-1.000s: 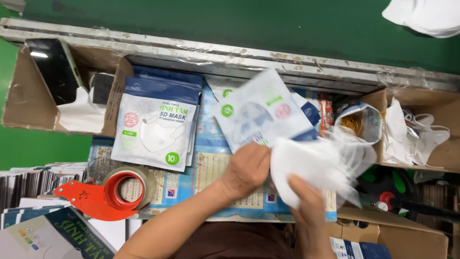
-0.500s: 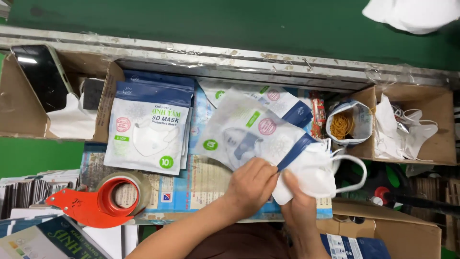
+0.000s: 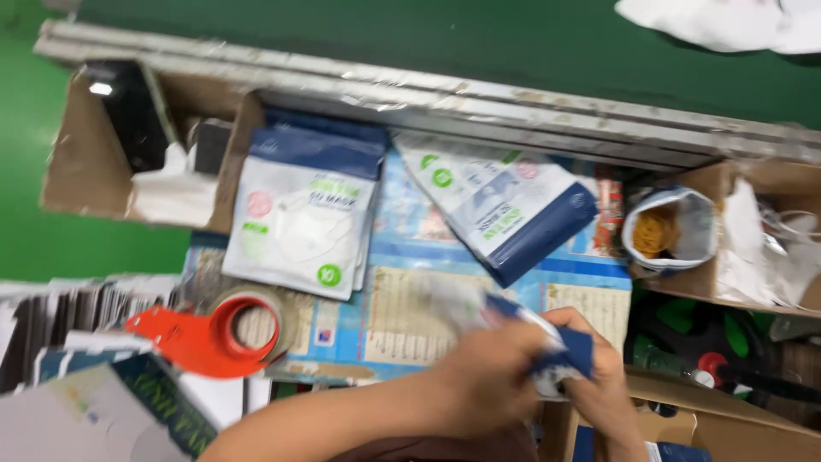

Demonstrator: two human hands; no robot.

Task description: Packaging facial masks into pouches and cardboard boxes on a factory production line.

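Gripping mask pouch point(image 3: 547, 342), left hand point(image 3: 487, 376), right hand point(image 3: 599, 376)

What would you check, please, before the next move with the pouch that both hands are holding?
1. Pouch held by both hands: ok; left hand and right hand both grip it.
2. Pouch mouth sealed: cannot tell, blurred.
3. Mask fully inside: cannot tell.
4. Stack of filled pouches lying flat: ok.
5. Loose pouch lying apart from the hands: ok.
6. Tape dispenser apart from both hands: ok.
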